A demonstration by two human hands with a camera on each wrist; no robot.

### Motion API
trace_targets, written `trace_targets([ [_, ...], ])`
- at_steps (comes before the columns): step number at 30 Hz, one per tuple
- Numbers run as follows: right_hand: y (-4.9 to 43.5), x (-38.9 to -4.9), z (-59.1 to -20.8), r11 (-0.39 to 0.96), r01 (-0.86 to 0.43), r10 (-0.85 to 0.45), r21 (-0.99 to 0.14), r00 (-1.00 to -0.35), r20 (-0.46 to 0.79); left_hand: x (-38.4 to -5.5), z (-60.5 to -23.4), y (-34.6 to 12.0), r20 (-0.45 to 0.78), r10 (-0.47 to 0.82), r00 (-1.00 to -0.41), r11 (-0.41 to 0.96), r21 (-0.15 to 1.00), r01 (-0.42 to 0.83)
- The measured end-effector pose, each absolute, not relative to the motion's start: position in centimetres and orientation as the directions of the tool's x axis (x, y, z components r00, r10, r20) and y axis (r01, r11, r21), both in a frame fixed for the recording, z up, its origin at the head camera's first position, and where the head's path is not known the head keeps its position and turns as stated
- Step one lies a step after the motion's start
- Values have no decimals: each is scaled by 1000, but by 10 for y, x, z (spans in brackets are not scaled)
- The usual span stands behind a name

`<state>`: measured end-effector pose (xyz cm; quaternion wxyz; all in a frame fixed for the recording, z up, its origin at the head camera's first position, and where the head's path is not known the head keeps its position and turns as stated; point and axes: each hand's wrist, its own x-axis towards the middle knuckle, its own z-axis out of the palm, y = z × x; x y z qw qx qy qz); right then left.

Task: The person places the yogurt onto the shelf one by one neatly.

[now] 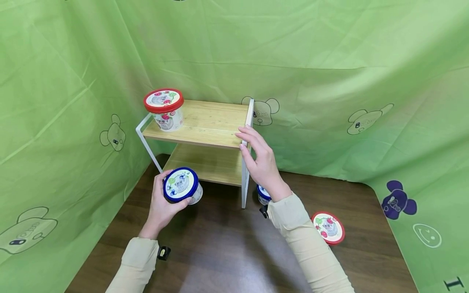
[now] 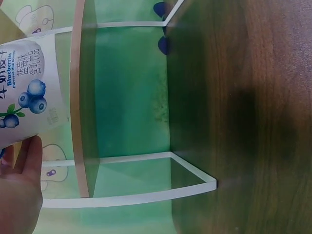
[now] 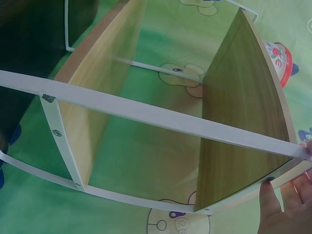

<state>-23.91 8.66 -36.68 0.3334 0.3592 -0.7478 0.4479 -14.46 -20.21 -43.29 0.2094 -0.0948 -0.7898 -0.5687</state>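
My left hand (image 1: 164, 205) grips a tub with a blue lid (image 1: 180, 185), tilted in front of the two-tier wooden shelf (image 1: 209, 118). Blueberries are printed on its white side, which the left wrist view shows beside the shelf. My right hand (image 1: 260, 160) is at the upper front corner of the shelf's right white metal frame (image 1: 244, 175). Its fingers are lightly bent, with a gap between them and the thumb. In the right wrist view, thumb and fingers lie on either side of that corner; firm contact is hard to tell.
A red-lidded tub (image 1: 165, 110) stands on the top tier's left end. Another blue-lidded tub (image 1: 263, 195), partly hidden by my right wrist, stands right of the shelf. One more red-lidded tub (image 1: 328, 228) is beside my right forearm. Green printed cloth (image 1: 311, 81) surrounds the dark wooden tabletop (image 1: 227, 252).
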Motion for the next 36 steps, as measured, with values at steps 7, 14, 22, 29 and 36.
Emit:
trace_targets([
  [7, 87, -240, -367, 340, -838, -238, -427, -516, 823, -161, -459, -215, 418, -96, -903, 295, 879, 376],
  [14, 86, -239, -366, 337, -841, -237, -423, -511, 826, -165, -467, -219, 448, -85, -890, 278, 868, 411],
  [22, 86, -238, -366, 334, -843, -232, -421, -507, 830, -164, -458, -216, 444, -99, -891, 269, 874, 406],
  [29, 86, -238, -366, 332, -845, -231, -419, -503, 833, -152, -429, -204, 448, -100, -888, 274, 871, 408],
  [36, 86, -238, -366, 330, -846, -234, -419, -503, 832, -154, -421, -203, 459, -104, -882, 281, 864, 417],
])
